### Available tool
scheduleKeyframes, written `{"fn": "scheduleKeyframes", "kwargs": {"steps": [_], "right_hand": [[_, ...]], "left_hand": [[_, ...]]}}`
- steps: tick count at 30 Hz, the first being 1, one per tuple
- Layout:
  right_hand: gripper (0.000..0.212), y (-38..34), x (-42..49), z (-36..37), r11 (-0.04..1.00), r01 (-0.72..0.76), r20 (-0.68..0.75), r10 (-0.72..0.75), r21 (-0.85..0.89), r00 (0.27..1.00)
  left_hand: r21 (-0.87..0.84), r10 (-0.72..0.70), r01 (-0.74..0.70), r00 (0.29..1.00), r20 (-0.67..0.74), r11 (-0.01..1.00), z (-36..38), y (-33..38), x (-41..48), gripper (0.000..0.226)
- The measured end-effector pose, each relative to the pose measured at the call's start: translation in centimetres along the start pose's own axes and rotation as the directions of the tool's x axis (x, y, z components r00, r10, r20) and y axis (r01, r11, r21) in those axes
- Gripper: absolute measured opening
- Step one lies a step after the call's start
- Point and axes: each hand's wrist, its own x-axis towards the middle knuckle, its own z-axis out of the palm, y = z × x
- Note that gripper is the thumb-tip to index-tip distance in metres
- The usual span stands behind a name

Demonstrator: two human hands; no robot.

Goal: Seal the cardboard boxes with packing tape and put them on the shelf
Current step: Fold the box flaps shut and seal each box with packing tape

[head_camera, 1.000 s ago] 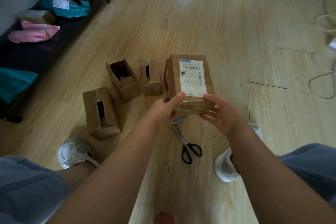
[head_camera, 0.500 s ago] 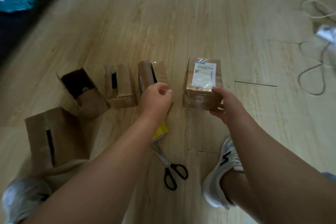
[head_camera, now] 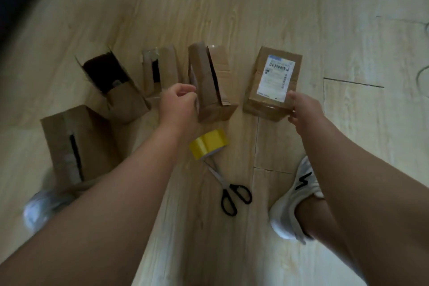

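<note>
Scissors (head_camera: 228, 184) and tape roll (head_camera: 209, 144) lie near, between both arms. I log right hand (head_camera: 304, 109) gripping labelled box (head_camera: 272, 83), far right; left hand (head_camera: 178, 104) curled beside open box (head_camera: 212, 86), grasp unclear.

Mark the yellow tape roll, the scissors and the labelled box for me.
yellow tape roll (head_camera: 209, 144), head view, on its yellow outer band.
scissors (head_camera: 216, 173), head view, on the metal blades.
labelled box (head_camera: 276, 76), head view, on its white shipping label.
</note>
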Motion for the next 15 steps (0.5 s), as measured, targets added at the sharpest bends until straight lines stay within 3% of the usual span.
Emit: {"fn": "scheduleKeyframes", "kwargs": {"steps": [3, 6, 9, 11, 13, 15], "right_hand": [[0.021, 0.2, -2.3, 0.4, 0.912, 0.315, -0.154, -0.361, -0.262, 0.920], [0.015, 1.6, -5.9, 2.0, 0.709, 0.582, 0.114, -0.591, -0.399, 0.798], [0.016, 3.9, -8.7, 3.8, 0.519, 0.703, 0.398, -0.584, -0.486, 0.707], [0.020, 5.4, -10.0, 4.8, 0.376, 0.761, 0.561, -0.519, -0.528, 0.646], [0.046, 6.4, -10.8, 5.7, 0.219, 0.809, 0.703, -0.407, -0.545, 0.584], [0.071, 6.9, -11.1, 6.5, 0.125, 0.814, 0.770, -0.270, -0.567, 0.578]], "left_hand": [[0.022, -0.082, 0.082, 0.997, -0.012, 0.996, -2.0, -2.4, -0.5, 0.019], [0.018, -0.216, 0.216, 0.976, -0.036, 0.976, -3.3, -5.7, -1.8, 0.024], [0.034, -0.348, 0.348, 0.937, -0.007, 0.937, -3.8, -9.3, -3.3, 0.024], [0.064, -0.408, 0.404, 0.909, 0.084, 0.912, -3.8, -10.6, -4.8, 0.019], [0.078, -0.441, 0.434, 0.879, 0.181, 0.898, -3.4, -11.5, -5.9, 0.027], [0.070, -0.440, 0.436, 0.869, 0.228, 0.897, -2.9, -12.0, -6.5, 0.031]]}}
